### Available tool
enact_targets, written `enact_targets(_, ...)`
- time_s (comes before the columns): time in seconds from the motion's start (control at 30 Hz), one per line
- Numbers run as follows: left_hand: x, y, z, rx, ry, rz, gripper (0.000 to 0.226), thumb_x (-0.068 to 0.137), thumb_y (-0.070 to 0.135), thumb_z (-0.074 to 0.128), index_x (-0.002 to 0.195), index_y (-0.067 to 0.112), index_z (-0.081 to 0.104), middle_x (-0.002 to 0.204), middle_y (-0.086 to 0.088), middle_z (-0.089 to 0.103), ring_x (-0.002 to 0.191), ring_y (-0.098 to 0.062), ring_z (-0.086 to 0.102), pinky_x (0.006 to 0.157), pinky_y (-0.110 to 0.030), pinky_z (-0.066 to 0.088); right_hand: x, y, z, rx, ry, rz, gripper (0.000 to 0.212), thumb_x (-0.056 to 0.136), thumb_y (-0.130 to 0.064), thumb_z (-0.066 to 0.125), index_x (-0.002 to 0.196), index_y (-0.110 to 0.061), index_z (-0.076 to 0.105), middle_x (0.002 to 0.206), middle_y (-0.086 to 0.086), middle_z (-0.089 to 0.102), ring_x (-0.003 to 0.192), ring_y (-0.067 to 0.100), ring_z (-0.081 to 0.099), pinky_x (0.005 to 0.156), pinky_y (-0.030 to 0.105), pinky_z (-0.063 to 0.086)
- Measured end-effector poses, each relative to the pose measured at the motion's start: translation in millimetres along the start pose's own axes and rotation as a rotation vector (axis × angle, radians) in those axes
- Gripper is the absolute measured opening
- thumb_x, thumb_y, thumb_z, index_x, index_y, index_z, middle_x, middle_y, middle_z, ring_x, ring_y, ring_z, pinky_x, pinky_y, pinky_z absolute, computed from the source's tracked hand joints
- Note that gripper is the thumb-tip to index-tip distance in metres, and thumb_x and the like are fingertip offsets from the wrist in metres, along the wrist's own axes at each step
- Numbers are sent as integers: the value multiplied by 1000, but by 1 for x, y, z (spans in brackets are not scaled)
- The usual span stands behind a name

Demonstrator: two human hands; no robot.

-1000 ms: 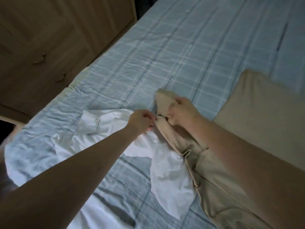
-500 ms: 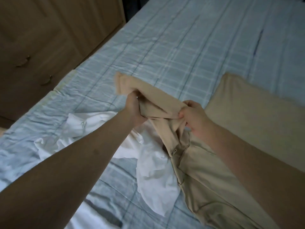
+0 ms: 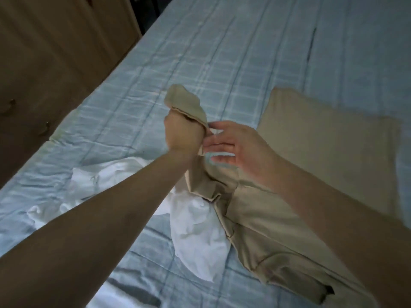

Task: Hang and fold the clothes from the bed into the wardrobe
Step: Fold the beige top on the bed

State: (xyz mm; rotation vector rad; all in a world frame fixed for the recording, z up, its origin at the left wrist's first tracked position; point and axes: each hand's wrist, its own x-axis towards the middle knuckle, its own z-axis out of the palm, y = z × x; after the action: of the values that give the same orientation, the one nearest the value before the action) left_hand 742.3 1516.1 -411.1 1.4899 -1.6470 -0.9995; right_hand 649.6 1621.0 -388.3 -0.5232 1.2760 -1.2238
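Note:
A beige garment (image 3: 262, 221) lies across the blue checked bed (image 3: 222, 52), one end lifted off the sheet. My left hand (image 3: 183, 134) is closed in a fist on that raised end, which sticks out above the knuckles. My right hand (image 3: 240, 150) hovers just right of it with fingers spread, fingertips close to the cloth, holding nothing. A crumpled white garment (image 3: 195, 230) lies under and left of the beige one.
A flat beige piece of cloth (image 3: 329, 143) rests on the bed at the right. A wooden wardrobe (image 3: 44, 63) with small handles stands along the bed's left side. Open sheet stretches toward the far end.
My right hand has let go of the beige garment and opened its fingers. My left hand has lifted its end higher and kept its grip.

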Motion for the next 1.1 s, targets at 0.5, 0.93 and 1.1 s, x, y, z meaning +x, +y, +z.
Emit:
enact_targets(0.5,-151,-18,80,429,-937,1497,45,78,32,72,116,23,52,76,0,66,50,-18,59,46,-19,28,-116,42,-161,188,210,582,64,77,-43,70,126,-3,58,102,14,67,85,26,66,92,45,52)
enact_targets(0.93,-141,-92,104,573,-1072,979,30,80,25,43,105,25,59,106,-2,66,92,-28,63,78,-35,48,-211,133,-270,-582,911,354,14,82,-12,66,93,-19,70,86,7,68,84,24,62,68,27,41)
enact_targets(1.1,-126,-130,91,841,-1081,1155,75,85,46,49,151,14,33,158,-12,28,142,-33,32,112,-44,30,-214,159,-283,-859,1012,45,12,88,-13,57,99,-11,63,87,6,63,82,25,59,69,28,38)
